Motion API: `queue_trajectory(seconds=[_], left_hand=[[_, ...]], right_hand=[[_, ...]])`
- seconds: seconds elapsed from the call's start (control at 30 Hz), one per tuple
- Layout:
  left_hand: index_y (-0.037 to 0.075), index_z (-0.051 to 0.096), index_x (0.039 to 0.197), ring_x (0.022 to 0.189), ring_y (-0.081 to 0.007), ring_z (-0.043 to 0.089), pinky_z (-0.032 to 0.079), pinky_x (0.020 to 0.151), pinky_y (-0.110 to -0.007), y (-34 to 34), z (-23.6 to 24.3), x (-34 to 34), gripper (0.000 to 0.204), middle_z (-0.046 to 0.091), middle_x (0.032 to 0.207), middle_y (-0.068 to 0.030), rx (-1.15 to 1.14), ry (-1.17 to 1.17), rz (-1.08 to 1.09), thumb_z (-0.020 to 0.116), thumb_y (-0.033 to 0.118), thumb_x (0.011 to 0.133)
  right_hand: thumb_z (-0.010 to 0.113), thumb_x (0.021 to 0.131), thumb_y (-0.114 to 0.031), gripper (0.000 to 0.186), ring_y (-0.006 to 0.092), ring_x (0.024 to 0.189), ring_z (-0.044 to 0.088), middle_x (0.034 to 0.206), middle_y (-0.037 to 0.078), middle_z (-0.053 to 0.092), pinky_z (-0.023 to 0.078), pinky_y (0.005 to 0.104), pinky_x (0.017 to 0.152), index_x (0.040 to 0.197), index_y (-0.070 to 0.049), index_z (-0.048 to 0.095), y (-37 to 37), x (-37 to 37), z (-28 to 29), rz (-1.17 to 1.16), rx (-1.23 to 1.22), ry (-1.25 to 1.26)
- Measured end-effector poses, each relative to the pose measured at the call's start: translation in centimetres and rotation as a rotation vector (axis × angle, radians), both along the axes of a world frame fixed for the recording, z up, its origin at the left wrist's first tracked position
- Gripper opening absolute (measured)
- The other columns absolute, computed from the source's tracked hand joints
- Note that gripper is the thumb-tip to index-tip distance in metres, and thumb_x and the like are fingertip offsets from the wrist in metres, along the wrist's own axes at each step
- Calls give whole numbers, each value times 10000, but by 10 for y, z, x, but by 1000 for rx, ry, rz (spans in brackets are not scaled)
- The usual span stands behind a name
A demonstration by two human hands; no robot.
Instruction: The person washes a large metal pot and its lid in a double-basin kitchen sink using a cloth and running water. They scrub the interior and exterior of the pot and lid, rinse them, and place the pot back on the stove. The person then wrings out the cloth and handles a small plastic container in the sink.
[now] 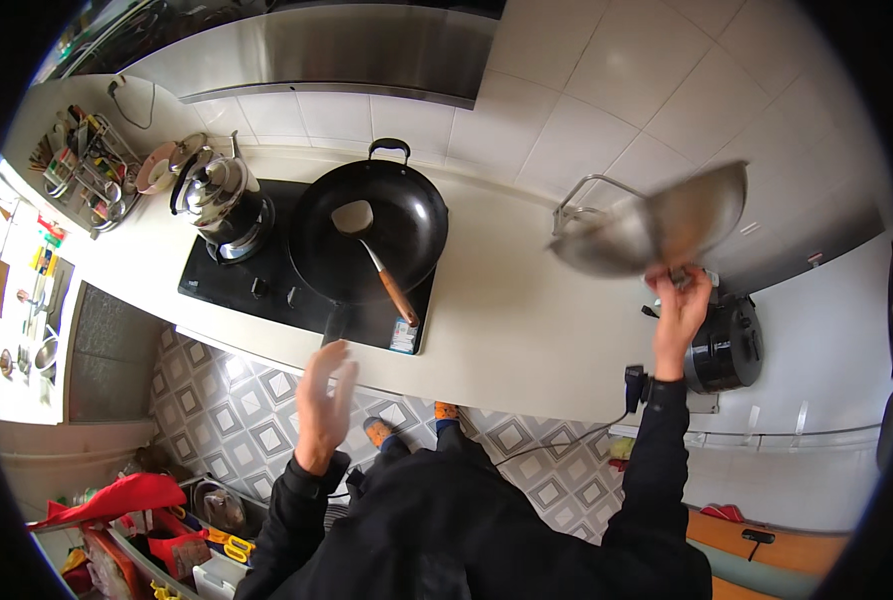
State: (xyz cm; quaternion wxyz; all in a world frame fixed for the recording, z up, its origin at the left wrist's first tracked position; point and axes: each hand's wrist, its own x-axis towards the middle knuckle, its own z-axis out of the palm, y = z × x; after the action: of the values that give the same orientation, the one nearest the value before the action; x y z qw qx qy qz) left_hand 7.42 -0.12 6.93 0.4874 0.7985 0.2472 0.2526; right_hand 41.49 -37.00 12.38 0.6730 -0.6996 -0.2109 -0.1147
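Note:
My right hand [678, 308] grips the knob of a steel lid [606, 240], which is tilted and blurred above the counter beside a bent metal rack [586, 182]. My left hand [326, 405] has its fingers apart and holds nothing, just below the long handle of a black wok [421, 220]; whether it touches the handle I cannot tell. The wok sits on the black gas hob [221, 280], with a wooden-handled spatula [394, 292] lying across it.
A steel kettle [206, 190] stands on the left burner, near a utensil rack [91, 170]. A black pot [726, 350] is on the right beside a cord. The counter [506, 370] spans my front, under a steel hood [316, 55]. Bins [166, 540] are at lower left.

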Motion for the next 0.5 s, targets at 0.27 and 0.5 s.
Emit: queue_trajectory(seconds=[0.27,0.5], left_hand=[[-30,429,1451,1247,-314,581,452,1060,-460,9,26,-20,754,553,1409,-212,-1258,-207,-534,269,592,1055],[-77,578,1219,961,-259,662,532,865,-375,-1,40,-127,330,661,1065,-144,-1378,-291,101,551,107,945]], right_hand=[[619,984,-183,527,244,1290,519,1353,135,560,419,380,1078,1426,16,412,81,-97,-46,386,259,119],[573,1007,-232,483,252,1267,541,1349,140,574,432,387,1065,1405,16,452,188,-171,-83,812,193,555]])
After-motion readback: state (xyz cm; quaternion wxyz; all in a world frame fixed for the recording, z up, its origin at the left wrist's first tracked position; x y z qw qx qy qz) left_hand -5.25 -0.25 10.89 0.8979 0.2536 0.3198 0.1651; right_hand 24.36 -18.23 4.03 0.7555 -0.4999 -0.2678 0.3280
